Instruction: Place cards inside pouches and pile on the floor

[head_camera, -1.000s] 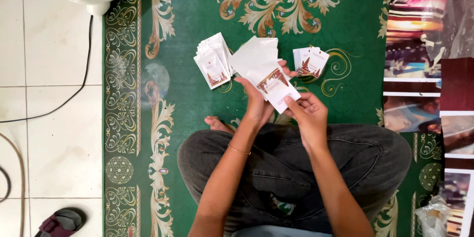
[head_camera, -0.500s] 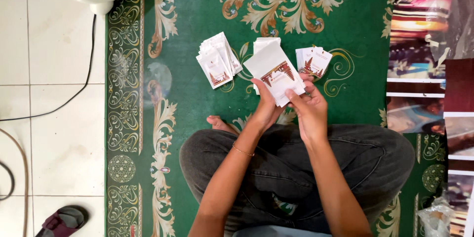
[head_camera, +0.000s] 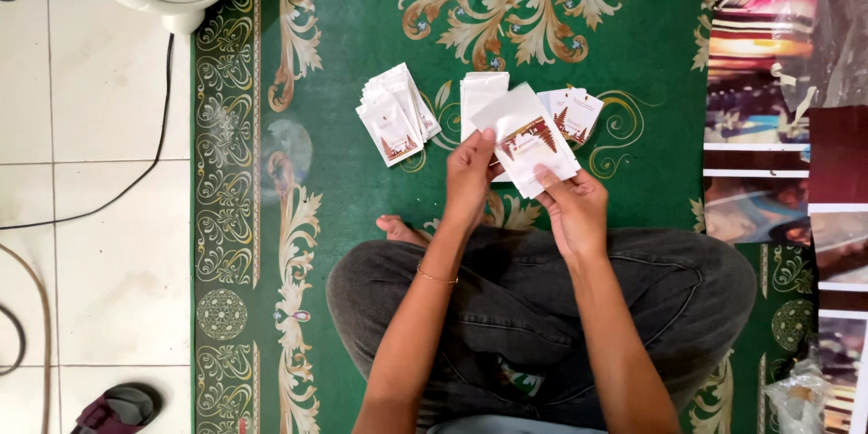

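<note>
We've got both hands, left hand [head_camera: 470, 176] and right hand [head_camera: 573, 208], fingers pinched on a white packet [head_camera: 527, 137] held over the green rug [head_camera: 344, 217], between two packet piles [head_camera: 396, 114] near its top edge.

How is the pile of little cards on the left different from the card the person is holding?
The left pile lies on the green carpet, fanned out, many cards together; the held card is a single piece, lifted above the carpet between the left hand and right hand. No hand touches the pile; both hands pinch the held card. The held card also looks larger. Both are white with a small brown-red picture.
</note>
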